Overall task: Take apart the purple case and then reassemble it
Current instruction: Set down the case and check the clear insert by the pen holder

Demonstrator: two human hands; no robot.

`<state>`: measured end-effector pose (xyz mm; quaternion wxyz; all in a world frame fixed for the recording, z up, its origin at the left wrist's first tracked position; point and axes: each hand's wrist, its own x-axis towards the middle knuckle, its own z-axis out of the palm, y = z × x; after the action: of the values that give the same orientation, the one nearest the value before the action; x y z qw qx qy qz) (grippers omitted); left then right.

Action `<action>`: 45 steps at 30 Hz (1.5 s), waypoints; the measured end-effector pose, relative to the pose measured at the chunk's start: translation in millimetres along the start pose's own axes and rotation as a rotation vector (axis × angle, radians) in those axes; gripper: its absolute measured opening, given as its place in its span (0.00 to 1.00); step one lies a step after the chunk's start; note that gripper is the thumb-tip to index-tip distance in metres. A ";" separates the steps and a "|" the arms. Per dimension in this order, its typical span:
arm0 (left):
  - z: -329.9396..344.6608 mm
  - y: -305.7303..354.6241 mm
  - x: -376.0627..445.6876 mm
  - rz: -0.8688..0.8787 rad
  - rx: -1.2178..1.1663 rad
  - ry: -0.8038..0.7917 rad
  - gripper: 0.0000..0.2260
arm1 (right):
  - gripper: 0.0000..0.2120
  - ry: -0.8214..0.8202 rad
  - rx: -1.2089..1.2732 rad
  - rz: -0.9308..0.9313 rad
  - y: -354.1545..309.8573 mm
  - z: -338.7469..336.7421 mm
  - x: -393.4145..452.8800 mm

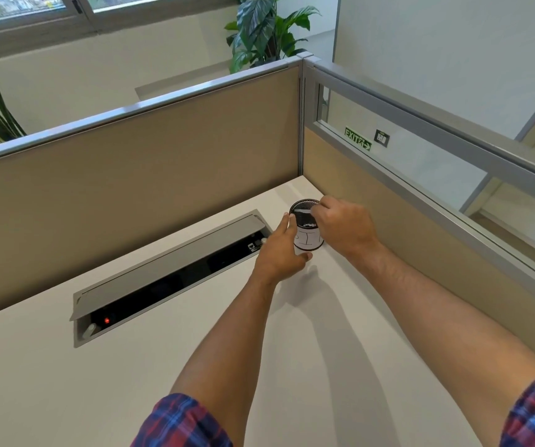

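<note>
A black mesh cup (306, 225) with a white paper label stands upright near the far right corner of the white desk (195, 366). My left hand (280, 250) wraps around the cup's left side and holds it. My right hand (343, 225) is over the cup's rim with its fingertips dipped inside, pinching something small and pale that I cannot make out. No purple case shows anywhere in view; what lies inside the cup is mostly hidden.
A grey cable hatch (169, 272) is set into the desk to the left, its lid raised, with a red light inside. Beige partition walls (150, 162) close off the desk at the back and right. Plants stand behind the partition.
</note>
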<state>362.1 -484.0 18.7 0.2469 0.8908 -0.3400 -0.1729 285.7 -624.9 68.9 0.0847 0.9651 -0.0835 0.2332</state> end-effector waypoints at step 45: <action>-19.8 -17.6 -249.5 -0.082 -0.707 0.147 0.33 | 0.06 -0.185 1.430 1.059 -105.9 -110.1 -175.0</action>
<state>203.7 -293.7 60.0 0.5563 0.7734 -0.2044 -0.2253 105.5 -478.4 71.1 -0.6631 0.6371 -0.3592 0.1592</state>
